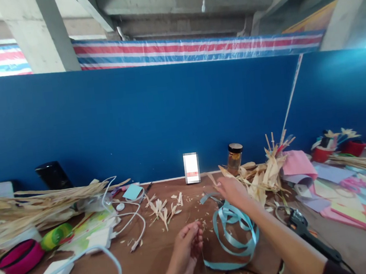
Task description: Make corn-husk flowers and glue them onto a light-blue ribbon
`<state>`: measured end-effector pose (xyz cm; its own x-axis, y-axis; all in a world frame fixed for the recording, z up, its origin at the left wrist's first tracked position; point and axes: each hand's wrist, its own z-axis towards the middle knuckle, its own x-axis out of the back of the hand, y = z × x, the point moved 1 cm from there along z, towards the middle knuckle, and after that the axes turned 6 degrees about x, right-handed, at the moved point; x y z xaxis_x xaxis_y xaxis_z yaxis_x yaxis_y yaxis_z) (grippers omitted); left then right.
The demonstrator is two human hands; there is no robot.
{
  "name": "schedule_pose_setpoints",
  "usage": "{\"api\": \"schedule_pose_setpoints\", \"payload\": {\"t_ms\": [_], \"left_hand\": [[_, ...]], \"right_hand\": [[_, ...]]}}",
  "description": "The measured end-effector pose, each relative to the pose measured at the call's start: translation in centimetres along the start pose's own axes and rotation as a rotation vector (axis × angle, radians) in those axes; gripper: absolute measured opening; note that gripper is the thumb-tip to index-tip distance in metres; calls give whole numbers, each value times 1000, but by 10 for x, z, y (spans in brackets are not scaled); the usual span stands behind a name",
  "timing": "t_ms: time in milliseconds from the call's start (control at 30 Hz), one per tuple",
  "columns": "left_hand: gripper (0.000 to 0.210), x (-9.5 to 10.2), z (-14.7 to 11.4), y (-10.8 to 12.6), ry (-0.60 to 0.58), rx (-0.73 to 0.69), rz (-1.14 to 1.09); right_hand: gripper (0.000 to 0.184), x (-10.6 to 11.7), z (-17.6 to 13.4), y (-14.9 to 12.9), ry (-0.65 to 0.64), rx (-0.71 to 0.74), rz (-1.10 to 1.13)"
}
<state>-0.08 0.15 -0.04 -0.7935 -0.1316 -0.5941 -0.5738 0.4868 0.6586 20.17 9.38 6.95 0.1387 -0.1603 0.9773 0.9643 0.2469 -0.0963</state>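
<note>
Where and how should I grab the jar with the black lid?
Probably grip the jar around its upper sides, just under the black lid, coming from above: it stands upright, with dried husks crowding its base and the blue panel rising behind.

Table (141,270): bare low lane between white cable (144,223) and left hand (190,243); second bare stretch at the rear, between scattered husk pieces (160,211) and the blue partition (180,111), which bars the far side. Right hand (230,189), with its forearm slanting across the right half: blocks a straight crossing. Ribbon (231,265), loose loops: snag hazard beside the left hand. Jar (235,160), husk pile (266,180) and black tool (314,240): obstruct the right.
</note>
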Motion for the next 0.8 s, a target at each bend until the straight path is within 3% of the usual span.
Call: {"api": "schedule_pose_setpoints", "payload": {"t_ms": [233, 400, 633, 800], "left_hand": [[17, 0, 2, -1, -33, -22, 4], [16, -1, -1, -1, -36, -21, 13], [10, -3, -4, 3, -58, -10, -22], [11, -3, -3, 3, -52, -26, -40]], "right_hand": [[20, -38, 22, -40, -36, 142, 25], [15, -38, 20, -48, 12, 188, 65], [17, -19, -21, -50, 120, 195, 219], [15, -25, -56, -59, 281, 120, 625]]}}
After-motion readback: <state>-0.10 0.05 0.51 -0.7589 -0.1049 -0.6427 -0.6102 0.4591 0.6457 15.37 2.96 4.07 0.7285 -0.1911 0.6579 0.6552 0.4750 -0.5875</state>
